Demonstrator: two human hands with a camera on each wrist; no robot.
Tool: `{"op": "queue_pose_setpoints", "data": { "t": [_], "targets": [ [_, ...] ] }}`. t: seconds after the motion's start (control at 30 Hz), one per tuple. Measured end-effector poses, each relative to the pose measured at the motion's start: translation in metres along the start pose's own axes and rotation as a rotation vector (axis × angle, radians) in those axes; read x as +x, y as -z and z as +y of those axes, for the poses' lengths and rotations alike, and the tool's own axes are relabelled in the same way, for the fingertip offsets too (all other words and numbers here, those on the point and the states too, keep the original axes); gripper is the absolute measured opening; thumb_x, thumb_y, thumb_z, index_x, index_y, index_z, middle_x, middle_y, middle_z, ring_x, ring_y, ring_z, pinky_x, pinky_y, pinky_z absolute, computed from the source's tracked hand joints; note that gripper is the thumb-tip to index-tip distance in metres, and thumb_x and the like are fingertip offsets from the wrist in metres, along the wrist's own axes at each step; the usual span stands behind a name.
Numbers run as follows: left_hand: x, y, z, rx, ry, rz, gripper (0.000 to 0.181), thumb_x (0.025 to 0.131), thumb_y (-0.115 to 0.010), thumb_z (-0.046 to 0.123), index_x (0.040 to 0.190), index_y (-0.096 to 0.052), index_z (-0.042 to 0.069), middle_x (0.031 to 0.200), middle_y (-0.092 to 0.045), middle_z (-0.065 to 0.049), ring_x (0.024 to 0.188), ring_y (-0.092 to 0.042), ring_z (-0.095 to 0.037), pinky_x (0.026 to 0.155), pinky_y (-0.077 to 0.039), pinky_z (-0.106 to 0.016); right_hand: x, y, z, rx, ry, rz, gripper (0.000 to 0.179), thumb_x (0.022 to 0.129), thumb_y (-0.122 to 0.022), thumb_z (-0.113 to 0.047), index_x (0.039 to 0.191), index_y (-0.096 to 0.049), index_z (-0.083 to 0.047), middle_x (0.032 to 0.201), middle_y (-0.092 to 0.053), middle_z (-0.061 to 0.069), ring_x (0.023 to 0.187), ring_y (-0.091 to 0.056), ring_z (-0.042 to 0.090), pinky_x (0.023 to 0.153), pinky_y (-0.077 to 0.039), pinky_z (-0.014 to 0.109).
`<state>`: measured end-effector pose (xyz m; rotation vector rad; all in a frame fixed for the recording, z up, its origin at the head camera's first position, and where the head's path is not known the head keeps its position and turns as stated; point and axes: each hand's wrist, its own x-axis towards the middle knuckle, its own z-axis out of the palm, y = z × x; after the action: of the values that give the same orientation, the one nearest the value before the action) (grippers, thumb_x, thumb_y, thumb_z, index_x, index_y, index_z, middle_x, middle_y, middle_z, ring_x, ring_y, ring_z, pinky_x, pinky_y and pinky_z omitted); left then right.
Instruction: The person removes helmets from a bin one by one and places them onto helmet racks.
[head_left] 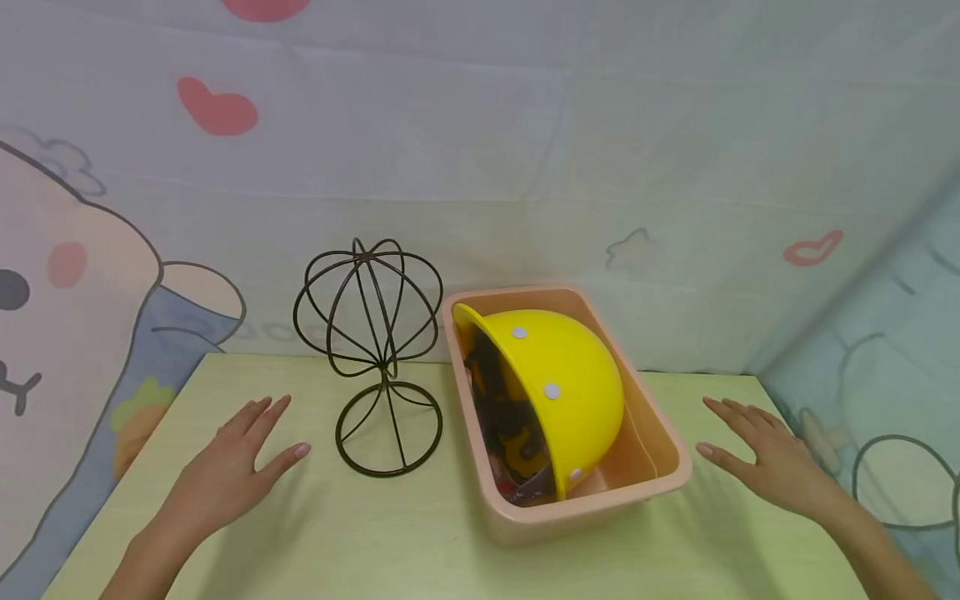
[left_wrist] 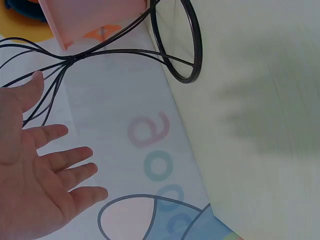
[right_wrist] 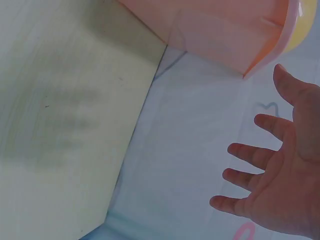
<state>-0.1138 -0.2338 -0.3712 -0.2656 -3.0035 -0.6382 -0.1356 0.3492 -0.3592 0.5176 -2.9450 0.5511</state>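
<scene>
A yellow hard hat (head_left: pixel 566 375) lies on its side in a pink plastic bin (head_left: pixel 570 512), its dark inner straps facing left. Left of the bin stands a black wire hat stand (head_left: pixel 386 367) with a round cage top and a ring base. My left hand (head_left: pixel 225 475) hovers over the table at the left, nearest the stand, fingers spread and holding nothing. On the other side, my right hand (head_left: pixel 772 458) hovers to the right of the bin, also with extended fingers and no object. Both palms show in the wrist views, apart from everything.
The pale wooden table (head_left: pixel 375 542) ends at the back against a white printed cloth (head_left: pixel 480 150) with hearts. A cartoon bear figure (head_left: pixel 67 333) is printed on the left of the cloth. Another cloth side (head_left: pixel 900 358) borders the table's right.
</scene>
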Motion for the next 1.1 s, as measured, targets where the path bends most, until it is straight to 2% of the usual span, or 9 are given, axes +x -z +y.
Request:
{"op": "queue_pose_setpoints", "data": {
  "t": [0.07, 0.13, 0.27, 0.37, 0.47, 0.57, 0.67, 0.83, 1.1],
  "targets": [
    [-0.001, 0.001, 0.003, -0.001, 0.003, -0.003, 0.076, 0.089, -0.049, 0.052, 0.143, -0.025, 0.005, 0.138, -0.028, -0.03, 0.123, -0.028, -0.049, 0.081, -0.034, -0.069, 0.001, 0.002, -0.002, 0.053, 0.051, 0.021, 0.06, 0.085, -0.065, -0.023, 0.135, -0.04, -0.002, 0.128, -0.043, 0.029, 0.114, -0.034, 0.053, 0.079, -0.029, 0.07],
    [-0.002, 0.002, 0.007, -0.015, 0.001, -0.004, 0.075, 0.089, -0.051, 0.05, 0.143, -0.025, 0.005, 0.137, -0.031, -0.03, 0.121, -0.032, -0.049, 0.082, -0.035, -0.068, 0.003, 0.004, -0.005, 0.101, 0.08, 0.027, 0.056, 0.085, -0.065, -0.02, 0.132, -0.043, 0.002, 0.126, -0.047, 0.028, 0.114, -0.038, 0.049, 0.083, -0.032, 0.065],
    [-0.005, 0.002, 0.014, -0.043, -0.022, 0.012, 0.073, 0.088, -0.054, 0.047, 0.141, -0.029, 0.004, 0.135, -0.036, -0.028, 0.118, -0.036, -0.048, 0.084, -0.036, -0.065, 0.004, 0.01, -0.014, 0.141, 0.039, -0.015, 0.051, 0.088, -0.062, -0.023, 0.131, -0.046, -0.002, 0.126, -0.051, 0.02, 0.115, -0.043, 0.04, 0.083, -0.04, 0.058],
    [-0.006, 0.002, 0.018, -0.06, -0.037, 0.025, 0.069, 0.088, -0.055, 0.046, 0.139, -0.034, 0.004, 0.131, -0.041, -0.026, 0.118, -0.039, -0.046, 0.086, -0.036, -0.063, 0.005, 0.011, -0.019, 0.149, 0.031, -0.021, 0.046, 0.088, -0.061, -0.024, 0.129, -0.049, -0.007, 0.124, -0.054, 0.009, 0.109, -0.05, 0.026, 0.082, -0.047, 0.046],
    [-0.007, 0.003, 0.023, -0.079, -0.048, 0.029, 0.066, 0.088, -0.056, 0.045, 0.136, -0.038, 0.003, 0.128, -0.045, -0.025, 0.116, -0.041, -0.044, 0.086, -0.037, -0.062, 0.006, 0.01, -0.023, 0.188, 0.098, 0.0, 0.039, 0.087, -0.063, -0.016, 0.124, -0.054, -0.007, 0.12, -0.056, -0.006, 0.1, -0.053, 0.007, 0.075, -0.051, 0.029],
    [-0.007, 0.003, 0.028, -0.104, -0.062, 0.032, 0.064, 0.087, -0.058, 0.043, 0.134, -0.041, 0.003, 0.126, -0.048, -0.024, 0.115, -0.043, -0.043, 0.087, -0.038, -0.06, 0.008, 0.008, -0.027, 0.253, 0.159, 0.001, 0.037, 0.085, -0.065, -0.009, 0.12, -0.056, -0.005, 0.117, -0.054, -0.015, 0.096, -0.052, -0.002, 0.072, -0.051, 0.023],
    [-0.007, 0.003, 0.033, -0.131, -0.075, 0.036, 0.061, 0.087, -0.059, 0.041, 0.132, -0.044, 0.002, 0.126, -0.049, -0.021, 0.115, -0.044, -0.042, 0.088, -0.038, -0.059, 0.01, 0.006, -0.03, 0.298, 0.193, -0.017, 0.036, 0.084, -0.064, -0.005, 0.12, -0.057, -0.004, 0.116, -0.056, -0.01, 0.095, -0.052, -0.002, 0.072, -0.052, 0.023],
    [-0.008, 0.002, 0.042, -0.157, -0.111, 0.052, 0.056, 0.087, -0.061, 0.039, 0.128, -0.048, 0.003, 0.124, -0.052, -0.017, 0.115, -0.045, -0.04, 0.089, -0.039, -0.057, 0.014, 0.005, -0.036, 0.328, 0.227, -0.058, 0.035, 0.086, -0.062, -0.004, 0.121, -0.056, -0.003, 0.115, -0.059, 0.006, 0.094, -0.054, 0.003, 0.071, -0.052, 0.024],
    [-0.002, 0.001, 0.058, -0.223, -0.154, 0.049, 0.054, 0.086, -0.063, 0.035, 0.126, -0.05, 0.002, 0.121, -0.055, -0.013, 0.105, -0.054, -0.03, 0.08, -0.049, -0.045, 0.016, 0.003, -0.038, 0.355, 0.25, -0.082, 0.032, 0.086, -0.061, -0.002, 0.117, -0.057, -0.002, 0.111, -0.06, 0.008, 0.092, -0.054, 0.005, 0.072, -0.052, 0.024]
  ]
}}
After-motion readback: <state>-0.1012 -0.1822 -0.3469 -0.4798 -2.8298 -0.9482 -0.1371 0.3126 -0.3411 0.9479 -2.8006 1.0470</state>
